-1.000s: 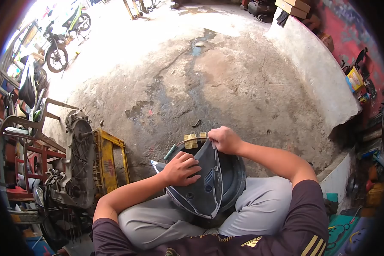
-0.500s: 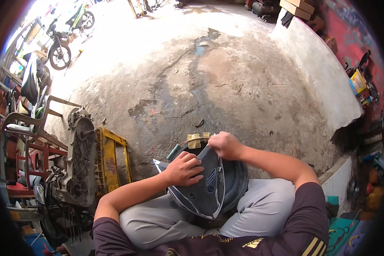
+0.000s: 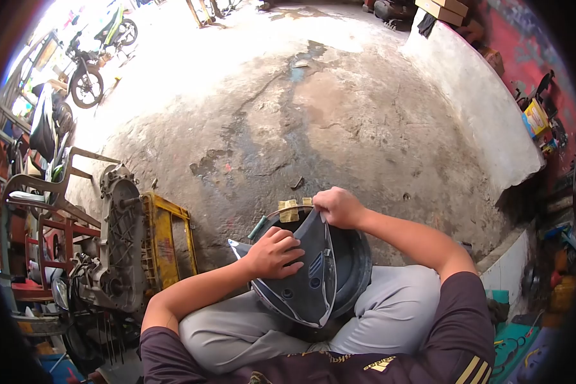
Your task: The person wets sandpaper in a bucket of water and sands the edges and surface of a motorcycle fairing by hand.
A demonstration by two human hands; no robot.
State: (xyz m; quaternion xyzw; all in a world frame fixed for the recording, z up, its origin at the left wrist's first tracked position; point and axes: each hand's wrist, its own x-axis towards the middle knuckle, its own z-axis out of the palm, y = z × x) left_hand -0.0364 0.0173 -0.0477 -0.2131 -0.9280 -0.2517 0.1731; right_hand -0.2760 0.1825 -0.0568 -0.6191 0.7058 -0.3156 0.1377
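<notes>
A dark, pointed plastic panel point(image 3: 310, 281) with two round holes and a slotted patch lies over a round black basin point(image 3: 355, 269) between my legs. My left hand point(image 3: 275, 254) rests on the panel's left part, fingers bent and slightly apart. At the panel's upper tip, my right hand point(image 3: 338, 208) is closed in a pinch on its edge. Yellowish pieces point(image 3: 288, 211) sit on the basin's far rim, just left of my right hand. A small greenish cylinder point(image 3: 258, 227) is at the rim's left side.
On the left stand a metal engine casing point(image 3: 121, 237), a yellow frame point(image 3: 171, 237) and a chair point(image 3: 54, 189). A small dark piece point(image 3: 297, 184) lies on the concrete floor point(image 3: 358, 128). A low white wall point(image 3: 473, 102) runs along the right; motorcycles point(image 3: 86, 83) stand far left.
The view shifts slightly between frames. Both hands and the panel keep nearly the same positions, with my right hand still pinching the tip.
</notes>
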